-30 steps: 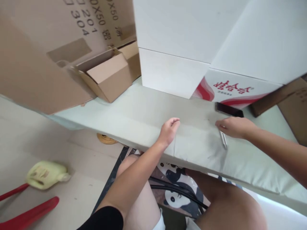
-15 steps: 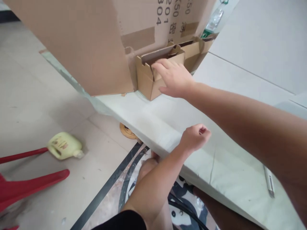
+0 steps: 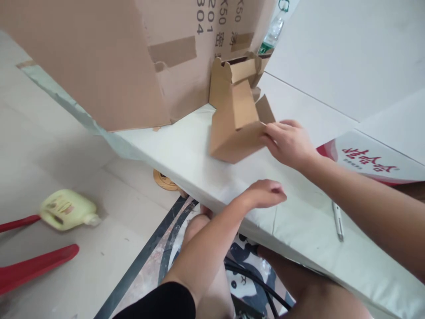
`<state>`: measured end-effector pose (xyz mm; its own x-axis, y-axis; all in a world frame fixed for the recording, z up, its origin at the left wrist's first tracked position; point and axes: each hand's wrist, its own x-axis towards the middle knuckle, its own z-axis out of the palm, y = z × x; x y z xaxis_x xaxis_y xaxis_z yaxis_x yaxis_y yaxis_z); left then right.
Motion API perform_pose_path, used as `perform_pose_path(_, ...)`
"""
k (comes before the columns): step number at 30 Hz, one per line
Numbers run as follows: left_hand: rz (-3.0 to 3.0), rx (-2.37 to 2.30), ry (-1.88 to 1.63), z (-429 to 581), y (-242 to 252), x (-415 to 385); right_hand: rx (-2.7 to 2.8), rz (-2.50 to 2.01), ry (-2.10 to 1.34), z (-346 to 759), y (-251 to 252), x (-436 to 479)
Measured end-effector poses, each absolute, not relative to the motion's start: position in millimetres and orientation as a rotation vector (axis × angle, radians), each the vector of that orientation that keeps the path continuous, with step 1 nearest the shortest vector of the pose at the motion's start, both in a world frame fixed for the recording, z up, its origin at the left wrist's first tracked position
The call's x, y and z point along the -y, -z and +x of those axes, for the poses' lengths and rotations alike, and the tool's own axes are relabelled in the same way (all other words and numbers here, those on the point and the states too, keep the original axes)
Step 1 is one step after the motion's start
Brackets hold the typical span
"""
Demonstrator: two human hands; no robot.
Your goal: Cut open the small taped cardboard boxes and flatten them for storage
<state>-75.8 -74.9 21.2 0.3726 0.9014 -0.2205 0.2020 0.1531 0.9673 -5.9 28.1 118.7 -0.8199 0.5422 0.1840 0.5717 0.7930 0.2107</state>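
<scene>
A small brown cardboard box [image 3: 232, 144], tilted and with its flaps up, is pinched at its right edge by my right hand [image 3: 288, 139]. Behind it, a second small cardboard box [image 3: 221, 79] leans against the big carton [image 3: 186, 84]. My left hand [image 3: 265, 193] hovers over the near edge of the white-covered table [image 3: 186, 150], its fingers curled into a loose fist. Nothing shows in that fist, and it is apart from the box. On the table under my right forearm lies a white utility knife [image 3: 338, 221].
A clear plastic bottle [image 3: 274, 31] stands behind the boxes. White panels [image 3: 332, 53] and a white-and-red printed carton [image 3: 372, 155] are at the right. On the floor at left lie a yellow jug [image 3: 68, 209] and red legs [image 3: 43, 266] of some furniture.
My right hand has taken hold of the front small box and pulled it nearer, away from the big carton, turning it. My left hand stays curled near the table edge.
</scene>
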Motion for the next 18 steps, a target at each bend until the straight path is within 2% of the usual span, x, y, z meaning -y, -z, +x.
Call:
perform_pose_path(5,1.452,-0.146,0.031,-32.6,-25.2,90.1,2.671,-0.61,0.549,138.5,-127.3,18.7)
perform_pose_path(7,1.403,0.048,0.122,-27.8,-32.3,93.6,2.623,-0.591,0.566,182.9,-132.7,41.2)
perform_pose_path(11,1.289,0.126,-0.105,-58.2,-42.3,84.5,2.529,-0.692,0.489,239.1,-134.3,79.1)
perform_pose_path(15,1.067,-0.091,-0.855,-94.7,-37.5,66.2,2.41,-0.809,0.455,265.9,-113.3,94.2)
perform_pose_path(18,1.056,-0.373,-1.029,-93.9,-38.9,59.0,2.31,-0.91,0.353,273.1,-89.8,99.1)
